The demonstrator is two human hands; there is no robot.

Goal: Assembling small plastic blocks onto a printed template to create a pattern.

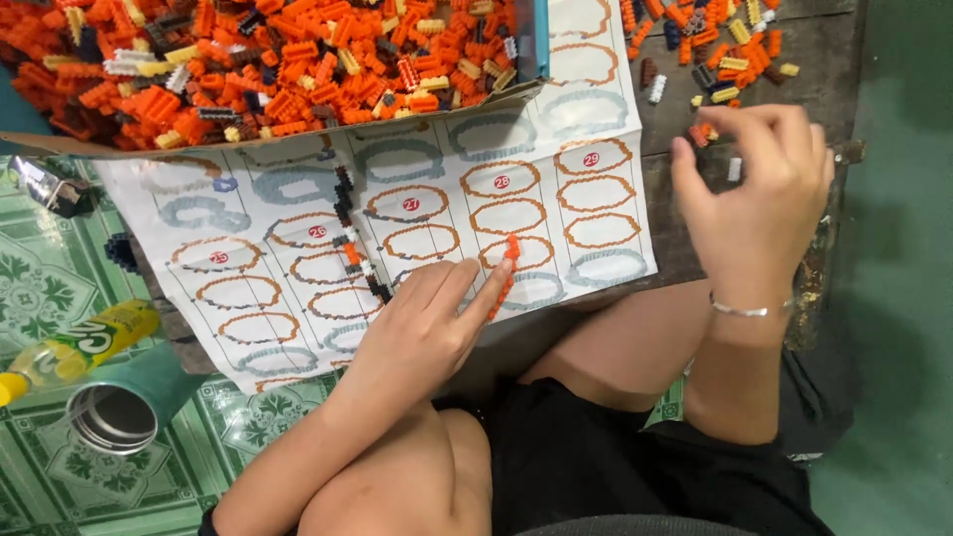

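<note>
**Inspector:** Start with the left hand [422, 323]. What is its grip?

**Observer:** It lies flat on the instruction sheet [417, 213], fingers stretched forward and close together. The fingertips [496, 278] press against a short orange brick strip [509, 270] that lies on the sheet. The strip runs nearly upright in the view, tilted a little. It is a touch from the side, not a pinch; nothing is closed around it.

**Inspector:** The right hand [756, 194]?

**Observer:** It hovers over the dark wooden table [685, 109], seen from the back, fingers curled downward. A small orange brick [703, 132] shows just at its fingertips. I cannot tell whether the fingers pinch it or only touch it. A thin silver bracelet [749, 310] sits on the wrist.

**Inspector:** What else is on the sheet?

**Observer:** A longer chain of black, orange and white bricks [352, 238] lies left of the orange strip, well apart from the fingers. The sheet is printed with rows of ring-shaped diagrams.

**Inspector:** Surroundings?

**Observer:** A cardboard tray [60, 146] heaped with mostly orange bricks overlaps the top of the sheet. Loose bricks [715, 45] are scattered on the table beyond the right hand. At lower left, on the green patterned floor [60, 278], stand a yellow bottle [84, 342] and a teal cup [129, 402].
</note>
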